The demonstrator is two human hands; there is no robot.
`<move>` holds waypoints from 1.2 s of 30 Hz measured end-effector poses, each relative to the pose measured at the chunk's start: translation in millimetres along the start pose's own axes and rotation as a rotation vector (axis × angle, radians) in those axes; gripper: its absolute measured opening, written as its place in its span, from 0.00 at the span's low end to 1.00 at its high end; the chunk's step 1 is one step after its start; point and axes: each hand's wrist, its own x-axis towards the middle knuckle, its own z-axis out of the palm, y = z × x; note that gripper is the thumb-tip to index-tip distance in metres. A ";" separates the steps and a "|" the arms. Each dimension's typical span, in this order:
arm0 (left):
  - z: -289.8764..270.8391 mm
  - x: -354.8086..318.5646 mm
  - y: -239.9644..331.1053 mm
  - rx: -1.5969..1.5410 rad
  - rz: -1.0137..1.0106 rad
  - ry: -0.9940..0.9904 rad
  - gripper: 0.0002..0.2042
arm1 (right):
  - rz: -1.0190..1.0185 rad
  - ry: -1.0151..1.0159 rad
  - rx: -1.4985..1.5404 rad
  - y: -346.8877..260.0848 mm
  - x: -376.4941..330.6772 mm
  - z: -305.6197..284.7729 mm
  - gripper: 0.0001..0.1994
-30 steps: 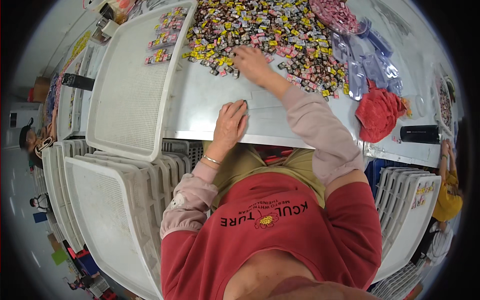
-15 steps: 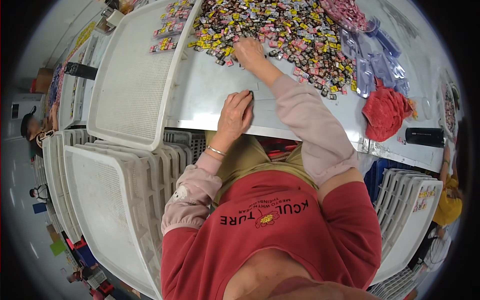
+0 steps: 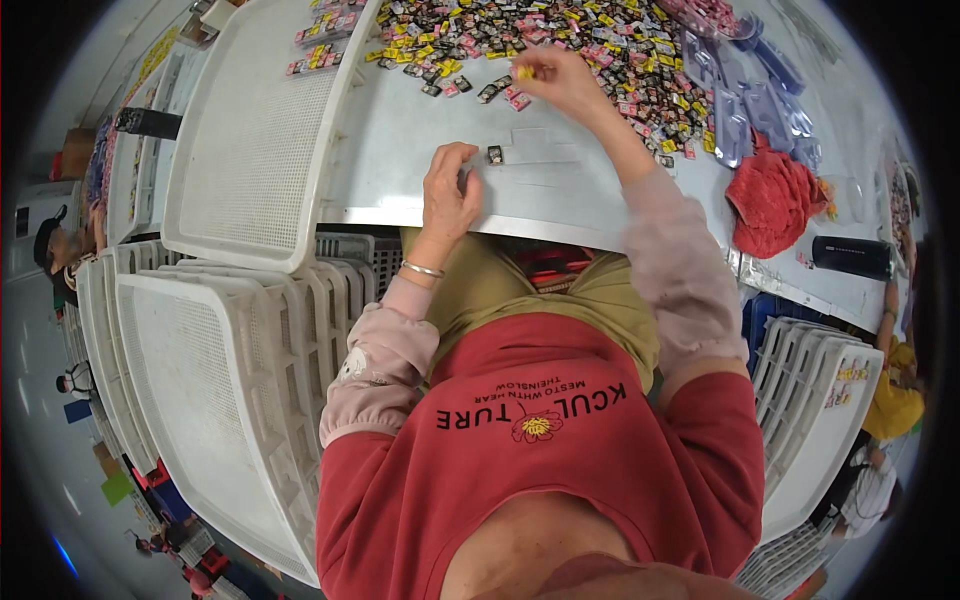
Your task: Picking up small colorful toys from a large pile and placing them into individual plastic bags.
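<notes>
Left hand [image 3: 449,193] flat, released, on surface [image 3: 400,150] | dark piece [image 3: 494,154] at its 1 o'clock | right hand [image 3: 566,82] pinches yellow piece [image 3: 524,72] at pile [image 3: 560,35] edge

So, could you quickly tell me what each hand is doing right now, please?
Left hand: resting on the white table, holding nothing.
Right hand: fingers pinched on a small yellow wrapped piece.
</notes>
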 end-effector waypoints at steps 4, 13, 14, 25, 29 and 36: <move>0.4 -0.9 1.7 0.099 0.119 -0.041 0.11 | 0.345 -0.101 0.602 -25.7 -55.8 0.4 0.09; 2.9 -2.5 2.9 0.096 0.088 -0.065 0.10 | 0.558 0.073 1.023 -28.8 -73.8 2.5 0.09; 3.6 -2.3 2.1 0.099 0.097 -0.063 0.10 | 0.546 0.080 1.069 -28.2 -74.1 2.0 0.09; 2.5 -3.8 -0.1 0.106 0.138 -0.052 0.11 | 0.584 -0.007 1.129 -29.3 -75.9 0.6 0.14; 1.8 -4.2 -0.4 0.123 0.154 -0.053 0.11 | 0.572 -0.008 1.150 -32.9 -75.6 -2.1 0.12; 0.0 -2.7 2.8 0.056 0.087 -0.038 0.11 | 0.463 0.003 0.880 -45.0 -76.0 -4.9 0.11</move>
